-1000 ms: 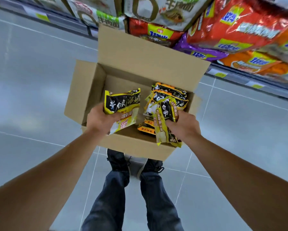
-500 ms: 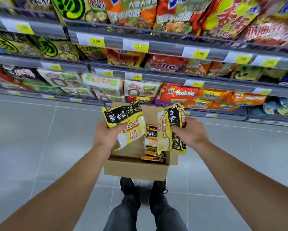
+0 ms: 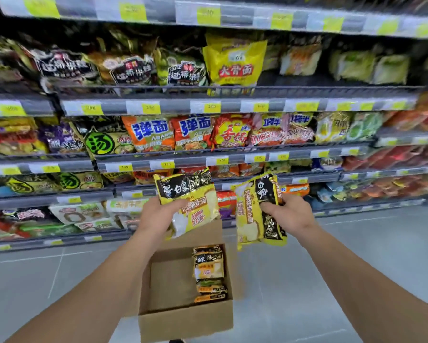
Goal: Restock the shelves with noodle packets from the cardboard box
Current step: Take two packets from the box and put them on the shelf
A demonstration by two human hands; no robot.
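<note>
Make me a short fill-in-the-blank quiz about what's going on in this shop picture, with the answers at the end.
1. Each hand, left hand and right hand, holds one yellow and black ____ packet.
2. The cardboard box stands on the ____.
3. The packets left in the box lie along its ____ side.
4. The price tags on the shelf edges are ____ and white.

Answers: noodle; floor; right; yellow
</note>
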